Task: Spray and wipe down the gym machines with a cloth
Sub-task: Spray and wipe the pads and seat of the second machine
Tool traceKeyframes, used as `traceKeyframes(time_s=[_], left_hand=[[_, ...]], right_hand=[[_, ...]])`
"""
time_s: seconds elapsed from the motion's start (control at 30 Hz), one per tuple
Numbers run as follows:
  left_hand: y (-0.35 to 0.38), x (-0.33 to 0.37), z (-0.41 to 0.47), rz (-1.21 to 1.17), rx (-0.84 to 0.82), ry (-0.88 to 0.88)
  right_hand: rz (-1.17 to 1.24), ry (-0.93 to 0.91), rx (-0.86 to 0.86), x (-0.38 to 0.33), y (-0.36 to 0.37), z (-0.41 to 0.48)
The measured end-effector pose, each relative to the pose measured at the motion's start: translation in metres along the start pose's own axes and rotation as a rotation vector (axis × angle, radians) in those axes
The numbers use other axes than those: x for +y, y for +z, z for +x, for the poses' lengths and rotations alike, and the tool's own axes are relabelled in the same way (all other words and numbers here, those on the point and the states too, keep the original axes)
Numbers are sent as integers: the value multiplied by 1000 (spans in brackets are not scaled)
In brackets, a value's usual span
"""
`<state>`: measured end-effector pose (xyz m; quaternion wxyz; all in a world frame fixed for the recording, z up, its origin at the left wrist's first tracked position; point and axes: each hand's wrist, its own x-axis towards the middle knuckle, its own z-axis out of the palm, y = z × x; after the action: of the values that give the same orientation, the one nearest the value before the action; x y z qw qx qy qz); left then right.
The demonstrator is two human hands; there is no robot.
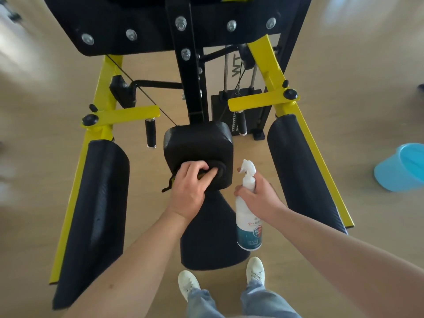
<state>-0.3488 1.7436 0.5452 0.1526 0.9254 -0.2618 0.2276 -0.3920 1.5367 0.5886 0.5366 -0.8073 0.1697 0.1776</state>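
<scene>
A yellow and black gym machine [270,58] stands in front of me. Its square black chest pad [197,143] sits in the middle, above a black seat [206,237]. My left hand [188,187] grips a dark cloth [218,168] and presses it on the lower part of the chest pad. My right hand [257,193] holds a white spray bottle [249,216] by its neck, upright, just right of the pad, nozzle pointing left.
Long black arm pads lie on the left [96,214] and right [302,175] of the seat. Two small black handles [150,134] hang from yellow bars. A weight stack [236,106] stands behind. A blue bucket [401,168] lies on the wooden floor at right. My white shoes [254,269] are below.
</scene>
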Motion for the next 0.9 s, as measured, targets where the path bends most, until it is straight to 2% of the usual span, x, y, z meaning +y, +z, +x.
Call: traceKeyframes(time_s=[0.13,0.27,0.37,0.5,0.6,0.7,0.77,0.9], left_hand=[[-15,-3,41,93,213,92],[7,0,32,185,208,97],[24,-7,14,246,49,182],[42,-1,-35,282,-363,114],[48,4,-51,275,-447,70],[36,3,-40,297,-352,44],[21,0,-31,287,-230,-6],[-14,-13,11,290,182,-225]], right_hand=[[41,-29,39,-9,-4,5],[26,-30,55,-9,-3,6],[-9,-3,31,-3,0,3],[-61,47,6,14,6,-3],[-100,57,-8,19,9,-7],[-119,39,-32,18,9,-7],[-111,37,-28,16,10,-6],[-72,24,-23,9,15,-2]])
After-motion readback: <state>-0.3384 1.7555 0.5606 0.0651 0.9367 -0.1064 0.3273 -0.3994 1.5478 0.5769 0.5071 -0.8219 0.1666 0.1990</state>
